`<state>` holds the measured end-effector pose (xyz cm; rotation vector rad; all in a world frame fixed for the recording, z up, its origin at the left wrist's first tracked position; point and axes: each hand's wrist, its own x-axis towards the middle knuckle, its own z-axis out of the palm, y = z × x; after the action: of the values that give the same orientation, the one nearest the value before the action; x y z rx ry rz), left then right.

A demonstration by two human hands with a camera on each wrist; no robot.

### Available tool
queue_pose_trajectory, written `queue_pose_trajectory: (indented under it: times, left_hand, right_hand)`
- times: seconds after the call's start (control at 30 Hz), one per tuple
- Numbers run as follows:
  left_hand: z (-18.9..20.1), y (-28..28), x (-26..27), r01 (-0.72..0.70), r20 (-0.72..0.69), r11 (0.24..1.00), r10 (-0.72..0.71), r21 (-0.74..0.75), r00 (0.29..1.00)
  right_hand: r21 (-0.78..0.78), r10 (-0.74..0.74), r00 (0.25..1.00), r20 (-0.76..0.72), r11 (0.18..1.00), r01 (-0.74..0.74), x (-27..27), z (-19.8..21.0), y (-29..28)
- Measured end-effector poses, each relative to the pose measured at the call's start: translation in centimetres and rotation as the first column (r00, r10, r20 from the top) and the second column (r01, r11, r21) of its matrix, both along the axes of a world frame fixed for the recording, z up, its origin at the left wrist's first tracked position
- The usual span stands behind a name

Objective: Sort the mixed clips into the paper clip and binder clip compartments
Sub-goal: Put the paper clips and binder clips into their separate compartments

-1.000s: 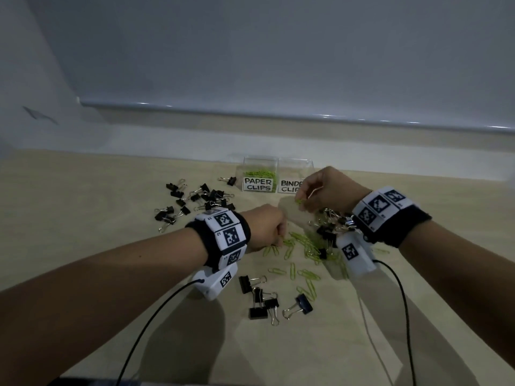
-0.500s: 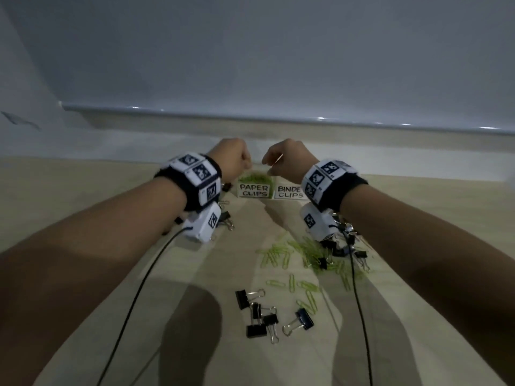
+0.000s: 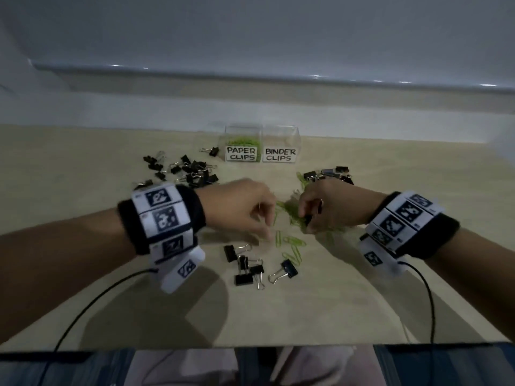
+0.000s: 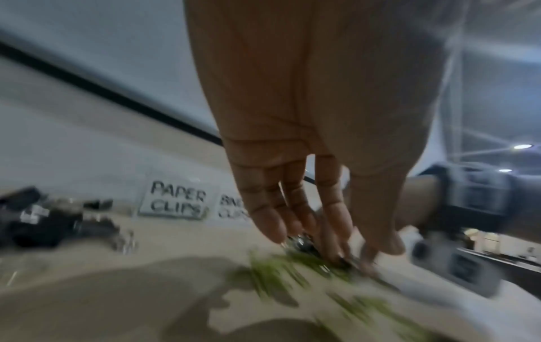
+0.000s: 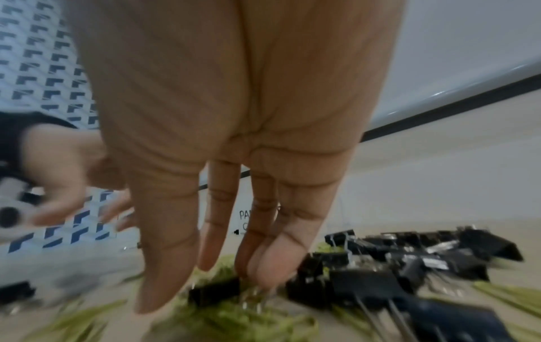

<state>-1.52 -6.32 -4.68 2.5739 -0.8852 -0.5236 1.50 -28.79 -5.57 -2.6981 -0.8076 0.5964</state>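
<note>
Our left hand [image 3: 245, 210], fingers loose and empty, and right hand [image 3: 323, 210], grip unclear, reach the green clips [image 3: 292, 243] between them; we should pinch only green ones, leaving the black clip [image 5: 213, 293] under right fingertips.

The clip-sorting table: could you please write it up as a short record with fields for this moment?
surface: tan table
paper clip compartment: clear, labelled PAPER CLIPS, holds green clips
binder clip compartment: clear, labelled BINDER CLIPS, looks empty
green paper clips: scattered at the table's centre
black binder clips: piles at far left and far right, a few near the front
left hand: fingers reach down to the paper clips; grip unclear
right hand: fingers down in the mixed pile; grip unclear
</note>
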Motion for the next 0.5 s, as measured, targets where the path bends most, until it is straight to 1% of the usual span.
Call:
queue_pose_trajectory:
  times: [0.07, 0.17, 0.27, 0.37, 0.43, 0.5]
  left_hand:
    - [-0.7, 0.1, -2.4, 0.073, -0.042, 0.997, -0.072, 0.025, 0.997]
    - [-2.0, 1.0, -3.5, 0.084, -0.039, 0.994, -0.081, 0.074, 0.996]
    - [-2.6, 2.4, -3.4, 0.023, -0.069, 0.998, -0.02, 0.054, 0.997]
    - [-2.2, 4.4, -2.2, -0.043, -0.07, 0.996, 0.049, 0.081, 0.996]
    - [-1.6, 5.4, -1.2, -0.098, -0.029, 0.989, 0.102, 0.107, 0.994]
    - [-1.1, 5.3, -0.8, -0.137, 0.05, 0.986, 0.133, 0.092, 0.99]
  right_hand:
    - [0.021, 0.005, 0.999, 0.037, 1.0, -0.006, -0.2, -0.7, 0.0]
    - [0.05, 0.008, 0.999, 0.053, 0.999, -0.01, 0.0, -1.4, 0.1]
    - [0.075, -0.027, 1.0, 0.006, 0.997, 0.026, 0.1, -1.2, -0.4]
    - [0.1, -0.046, 0.999, 0.022, 0.994, 0.044, 0.4, -0.6, -1.2]
    - [0.104, -0.075, 0.996, 0.048, 0.992, 0.069, 0.8, -0.4, -1.7]
    - [0.127, -0.116, 0.991, 0.06, 0.986, 0.108, 1.2, -0.3, -2.3]
